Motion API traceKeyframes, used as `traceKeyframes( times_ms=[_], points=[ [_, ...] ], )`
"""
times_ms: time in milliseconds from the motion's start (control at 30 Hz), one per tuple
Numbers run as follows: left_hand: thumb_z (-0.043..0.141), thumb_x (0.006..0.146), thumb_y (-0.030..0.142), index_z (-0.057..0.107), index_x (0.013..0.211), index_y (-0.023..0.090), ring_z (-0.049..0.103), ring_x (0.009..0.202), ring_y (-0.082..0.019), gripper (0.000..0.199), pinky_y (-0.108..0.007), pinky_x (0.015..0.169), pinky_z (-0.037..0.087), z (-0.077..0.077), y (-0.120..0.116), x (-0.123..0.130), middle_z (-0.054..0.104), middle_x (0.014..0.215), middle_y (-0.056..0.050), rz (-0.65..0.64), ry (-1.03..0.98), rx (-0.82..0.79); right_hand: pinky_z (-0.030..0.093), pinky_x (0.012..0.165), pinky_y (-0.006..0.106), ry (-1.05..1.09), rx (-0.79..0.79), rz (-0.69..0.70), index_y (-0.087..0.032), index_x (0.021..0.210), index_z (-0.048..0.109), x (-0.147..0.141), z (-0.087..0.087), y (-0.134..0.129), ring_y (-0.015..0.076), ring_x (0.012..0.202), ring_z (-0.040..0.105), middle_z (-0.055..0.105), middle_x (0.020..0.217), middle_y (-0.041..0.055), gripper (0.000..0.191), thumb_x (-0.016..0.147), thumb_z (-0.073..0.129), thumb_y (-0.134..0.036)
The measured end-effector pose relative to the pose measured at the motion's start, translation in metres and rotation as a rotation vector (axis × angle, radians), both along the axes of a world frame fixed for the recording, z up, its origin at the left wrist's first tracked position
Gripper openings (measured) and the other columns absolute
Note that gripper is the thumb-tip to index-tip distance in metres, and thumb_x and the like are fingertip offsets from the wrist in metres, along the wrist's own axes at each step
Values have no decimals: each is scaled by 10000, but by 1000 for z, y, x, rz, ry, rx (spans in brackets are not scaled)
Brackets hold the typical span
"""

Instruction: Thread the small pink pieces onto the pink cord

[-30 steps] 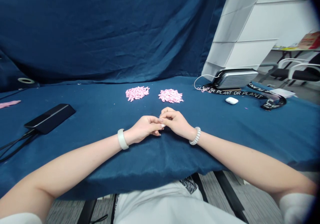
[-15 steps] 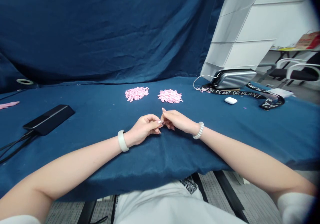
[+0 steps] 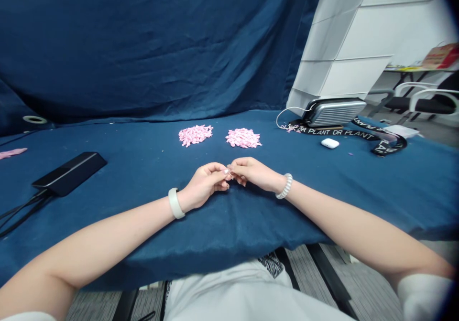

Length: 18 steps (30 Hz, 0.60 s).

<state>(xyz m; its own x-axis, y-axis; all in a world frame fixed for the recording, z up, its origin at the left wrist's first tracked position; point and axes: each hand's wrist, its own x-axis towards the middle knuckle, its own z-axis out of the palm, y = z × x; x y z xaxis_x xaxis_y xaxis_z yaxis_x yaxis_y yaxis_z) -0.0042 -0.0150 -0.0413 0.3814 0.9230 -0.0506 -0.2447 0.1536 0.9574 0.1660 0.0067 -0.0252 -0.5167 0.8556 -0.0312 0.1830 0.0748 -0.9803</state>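
My left hand (image 3: 208, 183) and my right hand (image 3: 254, 174) meet fingertip to fingertip just above the near part of the blue cloth. Both are closed in a pinch, thumb against fingers. Whatever lies between the fingertips is too small and too covered to make out. Beyond my hands lie two heaps of small pink pieces on the cloth: a left pile (image 3: 195, 135) and a right pile (image 3: 243, 138). Neither hand touches the piles. A pale band circles my left wrist, and a coiled bracelet is on my right.
A black box-shaped device (image 3: 70, 173) with cables lies at left, near a pink strip (image 3: 13, 153). At right are a silver ridged case (image 3: 336, 112), a black lettered lanyard (image 3: 390, 145) and a white earbud case (image 3: 330, 143). A blue curtain (image 3: 150, 48) hangs behind.
My right thumb and forefinger have closed together beside the left fingertips; the right forefinger was raised before. The piles have stayed as they were.
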Motion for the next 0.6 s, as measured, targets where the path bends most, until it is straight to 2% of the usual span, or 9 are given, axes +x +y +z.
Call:
traceKeyframes(
  times_ms=[167, 267, 433, 533, 600],
  points=[
    [698, 718, 253, 567, 758, 133, 554, 553, -48, 182, -194, 570, 464, 3, 1, 0, 610, 728, 5, 31, 5, -33, 339, 458, 190, -35, 27, -22, -132, 706, 577, 1, 3, -2, 61, 476, 429, 477, 534, -29, 189, 804, 507, -278],
    [709, 699, 235, 554, 743, 127, 546, 537, -45, 194, -195, 557, 463, 4, 1, 1, 611, 734, -1, 48, 6, -52, 338, 467, 194, -52, 101, -75, -121, 717, 598, 1, 3, -3, 63, 490, 437, 506, 562, -20, 202, 798, 525, -292],
    [705, 704, 239, 546, 741, 129, 543, 534, -46, 197, -197, 546, 465, 5, 0, 2, 615, 756, -6, 60, 17, -54, 358, 516, 213, -131, 322, -200, -126, 686, 609, -1, 0, -4, 81, 526, 472, 559, 584, -1, 269, 806, 530, -353],
    [697, 716, 241, 547, 744, 135, 544, 550, -48, 186, -200, 562, 473, 4, 0, 1, 615, 764, -7, 57, -6, -41, 369, 543, 215, -166, 495, -265, -133, 683, 618, -2, -1, -7, 88, 561, 492, 603, 626, 9, 222, 805, 540, -301],
    [696, 716, 236, 551, 749, 141, 543, 563, -50, 177, -197, 568, 476, 3, 0, 1, 611, 755, -2, 58, -37, -49, 385, 574, 213, -157, 665, -277, -138, 685, 623, -2, -2, -10, 87, 591, 511, 628, 672, 13, 169, 802, 547, -233]
  ],
)
